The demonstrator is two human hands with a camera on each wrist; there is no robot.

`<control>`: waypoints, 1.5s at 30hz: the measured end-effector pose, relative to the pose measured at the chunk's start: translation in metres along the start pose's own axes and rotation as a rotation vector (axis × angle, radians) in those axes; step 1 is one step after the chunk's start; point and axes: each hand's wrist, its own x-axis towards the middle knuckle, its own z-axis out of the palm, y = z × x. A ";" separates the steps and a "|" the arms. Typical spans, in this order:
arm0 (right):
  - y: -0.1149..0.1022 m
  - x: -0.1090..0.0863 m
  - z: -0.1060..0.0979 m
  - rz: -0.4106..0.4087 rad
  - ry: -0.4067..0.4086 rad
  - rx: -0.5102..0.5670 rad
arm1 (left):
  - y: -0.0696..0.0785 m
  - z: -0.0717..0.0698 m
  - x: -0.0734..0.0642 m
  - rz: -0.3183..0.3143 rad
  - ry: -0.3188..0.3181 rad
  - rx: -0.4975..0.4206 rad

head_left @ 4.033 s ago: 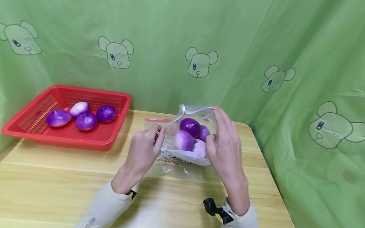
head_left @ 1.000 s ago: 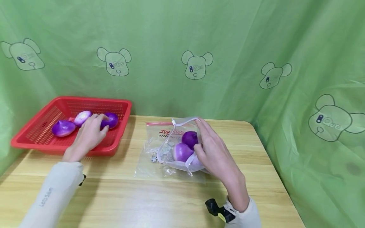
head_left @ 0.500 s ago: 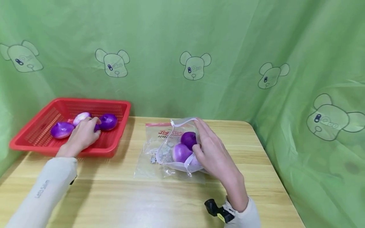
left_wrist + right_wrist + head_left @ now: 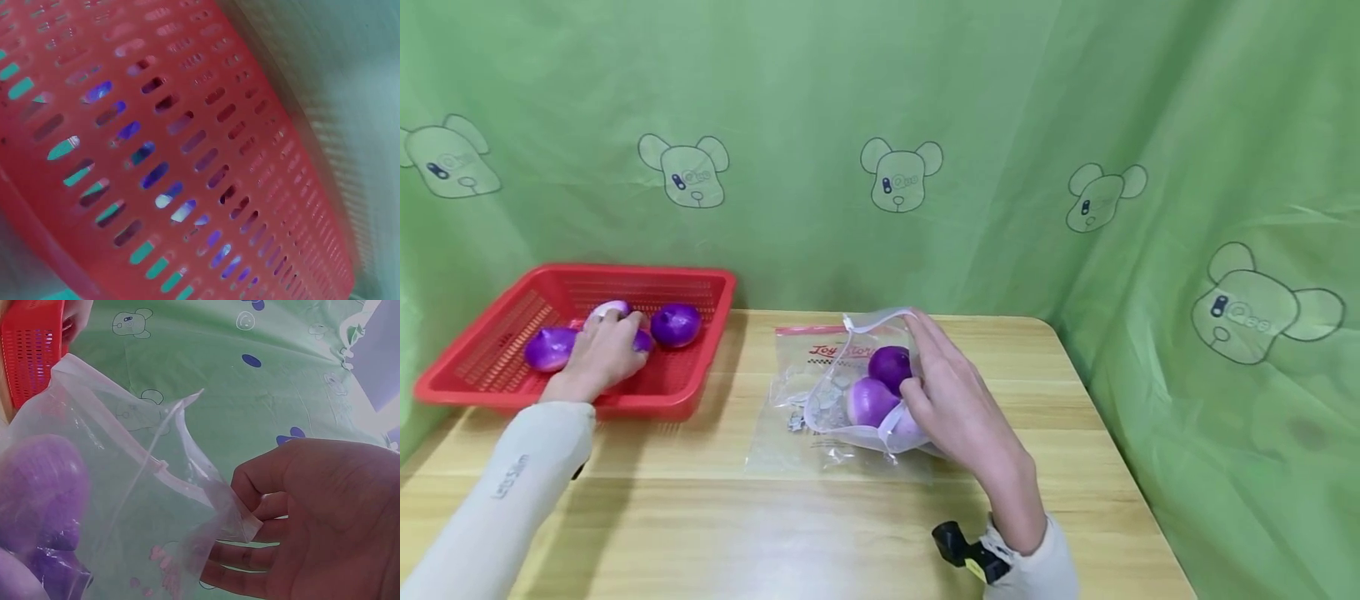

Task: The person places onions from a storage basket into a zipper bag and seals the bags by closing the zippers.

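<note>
My left hand (image 4: 602, 350) reaches into the red basket (image 4: 681, 400), fingers curled over a purple onion (image 4: 642, 341) that is mostly hidden under it. A pale onion (image 4: 609, 309), a purple onion (image 4: 550, 349) and another purple onion (image 4: 676, 324) lie around that hand. The left wrist view shows mainly the slotted basket wall (image 4: 206, 100), with purple glimpsed through the holes. My right hand (image 4: 958, 400) grips the edge of a clear zip bag (image 4: 125, 462), its mouth held apart. Inside the bag are purple onions (image 4: 872, 402), partly screened by that hand.
A flat clear printed bag (image 4: 775, 442) with a red top strip lies beneath the zip bag on the wooden table (image 4: 760, 533). Green curtain (image 4: 790, 200) hangs close behind the table and along the right. A black wrist device (image 4: 970, 552) sits at my right cuff.
Four seconds ago both hands held the bag mouth. My left hand has since gone to the basket and shifted slightly left and down over the front onion. My right hand stays at the bag.
</note>
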 end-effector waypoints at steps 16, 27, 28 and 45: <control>0.002 0.001 0.001 -0.013 -0.013 0.006 | -0.028 0.007 0.003 -0.007 -0.132 -0.127; 0.003 0.002 0.001 -0.015 -0.009 0.008 | -0.028 0.005 0.000 -0.001 -0.130 -0.132; 0.002 0.002 0.001 -0.013 -0.010 0.006 | -0.028 0.004 -0.001 -0.004 -0.130 -0.133; 0.003 0.001 0.002 -0.010 -0.014 0.007 | -0.015 -0.013 -0.005 0.011 -0.097 -0.101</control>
